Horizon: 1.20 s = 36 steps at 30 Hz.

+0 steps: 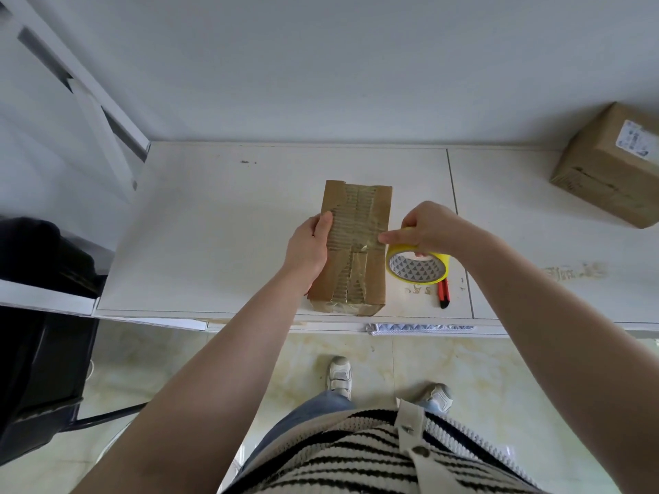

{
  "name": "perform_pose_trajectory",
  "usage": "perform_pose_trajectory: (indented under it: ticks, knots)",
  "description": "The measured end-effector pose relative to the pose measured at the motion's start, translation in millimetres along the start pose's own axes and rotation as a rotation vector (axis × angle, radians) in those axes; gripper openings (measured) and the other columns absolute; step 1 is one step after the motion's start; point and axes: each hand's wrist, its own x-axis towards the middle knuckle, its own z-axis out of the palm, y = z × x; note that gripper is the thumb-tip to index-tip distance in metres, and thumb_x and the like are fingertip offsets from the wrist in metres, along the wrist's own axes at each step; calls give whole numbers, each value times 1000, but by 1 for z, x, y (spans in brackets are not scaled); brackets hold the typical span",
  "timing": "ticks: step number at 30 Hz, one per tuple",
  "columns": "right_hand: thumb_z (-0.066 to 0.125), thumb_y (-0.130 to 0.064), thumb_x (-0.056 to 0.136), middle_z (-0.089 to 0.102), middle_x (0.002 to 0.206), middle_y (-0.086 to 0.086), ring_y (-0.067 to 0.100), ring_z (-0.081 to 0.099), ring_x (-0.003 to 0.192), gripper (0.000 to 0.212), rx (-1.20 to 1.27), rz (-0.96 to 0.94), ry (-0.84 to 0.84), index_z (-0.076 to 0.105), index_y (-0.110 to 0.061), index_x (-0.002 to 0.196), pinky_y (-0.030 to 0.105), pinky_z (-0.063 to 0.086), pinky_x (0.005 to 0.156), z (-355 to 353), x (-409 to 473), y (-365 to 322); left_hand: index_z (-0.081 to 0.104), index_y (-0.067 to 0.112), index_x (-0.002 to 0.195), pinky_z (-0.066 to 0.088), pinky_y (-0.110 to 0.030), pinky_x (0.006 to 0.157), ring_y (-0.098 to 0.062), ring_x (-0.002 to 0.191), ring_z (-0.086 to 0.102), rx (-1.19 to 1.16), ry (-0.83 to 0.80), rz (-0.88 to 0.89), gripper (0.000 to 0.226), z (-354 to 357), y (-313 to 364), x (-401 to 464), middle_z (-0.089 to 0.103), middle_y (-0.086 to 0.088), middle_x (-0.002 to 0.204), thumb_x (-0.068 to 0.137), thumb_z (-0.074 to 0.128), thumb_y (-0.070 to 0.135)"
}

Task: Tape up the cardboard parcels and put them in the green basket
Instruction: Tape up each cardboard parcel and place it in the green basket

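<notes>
Right now one cardboard parcel (353, 244) lies flat on the white worktop (214, 226), long axis running front to back, its near end at the front edge. Its top face is torn, corrugation showing, with patches of clear tape over it. The left hand (309, 249) rests on the parcel's left side, thumb on the top face, fingers wrapped over the left edge, holding it. The right hand (426, 229) grips a yellow tape roll (417, 267) just beside the parcel's right edge, roll tilted so its patterned core faces the camera; thumb and forefinger pinch something at the parcel's right edge, likely the tape end, too small to be sure. A red and black box cutter (443, 293) lies on the worktop just past the roll, near the front edge. A second cardboard parcel (606, 169) with a white label sits at the far right, close to the back wall, well apart from the first. The green basket is not in view
</notes>
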Motion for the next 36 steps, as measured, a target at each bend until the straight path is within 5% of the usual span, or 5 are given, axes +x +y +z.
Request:
perform_pose_trajectory:
  ticks: [8,19,25,30,36]
  knots:
    - [64,-72,72,62,43,-5,11,57,50,57,-31,24,-24,66,-15,63,25,36,52,-2,2,5,-15,35,152,45,-40,98,-24,135,46,332,-20,49,141,13,11,-5,40,1,153,55,80,72]
    - [65,-70,72,62,44,-5,11,58,52,59,-2,-2,-18,67,-12,68,25,38,53,7,2,-1,-4,34,155,37,-25,90,-18,130,49,167,-40,33,134,7,0,2,44,6,149,60,88,54]
    - [65,-51,85,63,73,13,20,55,67,45,28,-104,9,71,-7,76,29,40,62,-38,-8,-11,-4,31,156,43,-39,107,-17,128,51,-54,-70,-34,132,12,0,-5,47,4,146,63,85,55]
    - [60,-28,91,40,76,21,22,42,70,42,20,-157,-46,62,13,94,33,32,66,-45,-15,-24,-9,31,155,25,-47,113,-29,146,16,326,4,213,100,16,15,-11,6,-8,162,88,62,52]
    - [59,-38,92,56,77,12,19,48,71,41,143,-234,-36,68,1,84,34,36,69,-41,-21,-35,-15,35,153,16,-56,114,-37,148,10,545,46,37,99,23,21,-9,-15,-9,163,79,28,86]
